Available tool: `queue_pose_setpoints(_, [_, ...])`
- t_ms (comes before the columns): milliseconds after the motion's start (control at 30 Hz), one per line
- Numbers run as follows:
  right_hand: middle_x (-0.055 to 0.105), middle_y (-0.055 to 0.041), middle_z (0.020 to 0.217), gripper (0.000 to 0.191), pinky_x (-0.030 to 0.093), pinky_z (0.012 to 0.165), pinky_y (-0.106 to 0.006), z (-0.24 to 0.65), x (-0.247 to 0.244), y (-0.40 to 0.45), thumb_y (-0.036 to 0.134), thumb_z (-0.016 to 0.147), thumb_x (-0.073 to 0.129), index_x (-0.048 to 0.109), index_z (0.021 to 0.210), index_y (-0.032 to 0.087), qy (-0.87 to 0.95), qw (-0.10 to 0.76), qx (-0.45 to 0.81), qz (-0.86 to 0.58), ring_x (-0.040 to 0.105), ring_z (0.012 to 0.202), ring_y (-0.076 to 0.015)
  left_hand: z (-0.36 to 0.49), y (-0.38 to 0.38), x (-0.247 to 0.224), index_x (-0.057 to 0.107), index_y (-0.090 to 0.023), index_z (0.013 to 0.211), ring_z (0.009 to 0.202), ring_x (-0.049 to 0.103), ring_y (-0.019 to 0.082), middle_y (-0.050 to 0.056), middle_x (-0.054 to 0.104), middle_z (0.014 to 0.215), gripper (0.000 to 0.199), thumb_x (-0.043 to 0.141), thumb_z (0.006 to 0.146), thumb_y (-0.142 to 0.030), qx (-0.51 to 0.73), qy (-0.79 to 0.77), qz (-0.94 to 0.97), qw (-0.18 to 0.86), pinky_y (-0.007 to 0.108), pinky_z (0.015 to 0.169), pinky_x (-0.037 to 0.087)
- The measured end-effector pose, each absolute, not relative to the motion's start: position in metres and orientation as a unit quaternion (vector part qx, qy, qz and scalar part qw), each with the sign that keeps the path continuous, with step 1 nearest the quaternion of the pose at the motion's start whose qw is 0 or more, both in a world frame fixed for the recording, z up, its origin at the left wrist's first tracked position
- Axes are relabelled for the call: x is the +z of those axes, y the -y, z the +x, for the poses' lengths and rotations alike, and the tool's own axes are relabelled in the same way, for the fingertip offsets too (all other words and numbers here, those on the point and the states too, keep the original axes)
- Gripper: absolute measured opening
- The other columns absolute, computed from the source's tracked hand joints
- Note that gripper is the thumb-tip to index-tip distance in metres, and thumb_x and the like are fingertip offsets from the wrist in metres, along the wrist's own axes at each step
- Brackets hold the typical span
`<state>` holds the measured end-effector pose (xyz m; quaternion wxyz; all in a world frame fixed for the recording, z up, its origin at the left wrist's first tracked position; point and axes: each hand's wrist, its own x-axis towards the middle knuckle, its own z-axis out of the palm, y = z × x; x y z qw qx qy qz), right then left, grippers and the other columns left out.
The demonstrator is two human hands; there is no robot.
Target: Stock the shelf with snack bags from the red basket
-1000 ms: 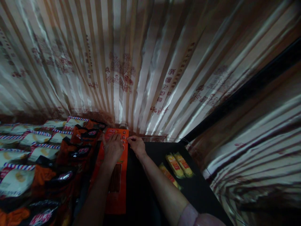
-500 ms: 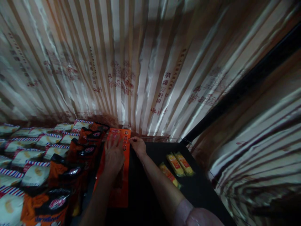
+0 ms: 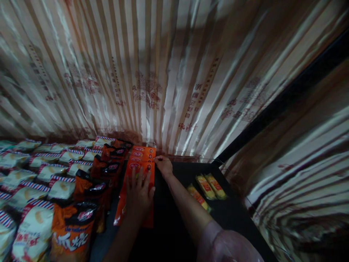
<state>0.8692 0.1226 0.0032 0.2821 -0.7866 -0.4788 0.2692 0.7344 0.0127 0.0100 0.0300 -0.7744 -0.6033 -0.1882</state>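
Several flat orange snack packets (image 3: 144, 152) lie overlapped in a column on the black tabletop, their printed top ends showing one below another. My left hand (image 3: 139, 193) rests palm down on the packets with its fingers spread. It hides much of their lower part. At the packets' upper right edge is my right hand (image 3: 164, 166), its thumb and fingertips pinched together on the edge of an orange packet. How much of the packet lies between those fingertips is too dim to make out.
Rows of white snack bags (image 3: 32, 233) and a column of orange-and-black bags (image 3: 72, 229) stand on the left. Three yellow packets (image 3: 206, 187) lie on the black tabletop (image 3: 174, 218) at right. Behind hangs a pleated curtain (image 3: 147, 91), with a dark slanting pole (image 3: 261, 120) at right.
My left hand has slid down the packets toward me, uncovering more of their top ends. My right hand stays pinched at the edge. The view has shifted slightly left.
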Motion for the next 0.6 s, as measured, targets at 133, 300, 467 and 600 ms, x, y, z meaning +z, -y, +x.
queue_pose_setpoints(133, [0.069, 0.0031, 0.074, 0.020, 0.042, 0.061, -0.021, 0.870, 0.003, -0.123, 0.039, 0.074, 0.055, 0.069, 0.083, 0.029, 0.482, 0.268, 0.274, -0.788, 0.062, 0.068, -0.0127, 0.736, -0.015, 0.003, 0.043, -0.028, 0.130, 0.134, 0.019, 0.033, 0.007, 0.037, 0.141, 0.052, 0.043, 0.082, -0.047, -0.153, 0.611, -0.777, -0.003, 0.055, 0.105, 0.018])
queue_pose_setpoints(300, [0.069, 0.0030, 0.077, 0.019, 0.043, 0.063, -0.021, 0.870, 0.000, -0.124, 0.038, 0.074, 0.055, 0.069, 0.085, 0.030, 0.484, 0.268, 0.268, -0.789, 0.063, 0.070, -0.0131, 0.735, -0.013, -0.005, 0.039, -0.030, 0.132, 0.135, 0.016, 0.032, 0.006, 0.035, 0.143, 0.053, 0.041, 0.083, -0.049, -0.132, 0.611, -0.781, -0.012, 0.057, 0.105, 0.015])
queue_pose_setpoints(467, [0.070, 0.0029, 0.081, 0.019, 0.044, 0.065, -0.022, 0.870, -0.002, -0.125, 0.040, 0.074, 0.056, 0.069, 0.084, 0.030, 0.489, 0.272, 0.263, -0.786, 0.063, 0.076, -0.0141, 0.735, -0.013, -0.005, 0.037, -0.030, 0.133, 0.135, 0.014, 0.033, 0.006, 0.031, 0.145, 0.053, 0.041, 0.083, -0.048, -0.126, 0.615, -0.778, -0.021, 0.057, 0.105, 0.015])
queue_pose_setpoints(600, [0.070, 0.0028, 0.083, 0.019, 0.044, 0.066, -0.022, 0.870, -0.002, -0.124, 0.039, 0.075, 0.055, 0.069, 0.084, 0.030, 0.486, 0.268, 0.260, -0.790, 0.063, 0.076, -0.0142, 0.735, -0.013, -0.005, 0.036, -0.031, 0.134, 0.135, 0.013, 0.034, 0.006, 0.029, 0.146, 0.053, 0.041, 0.083, -0.047, -0.122, 0.622, -0.773, -0.028, 0.059, 0.104, 0.014])
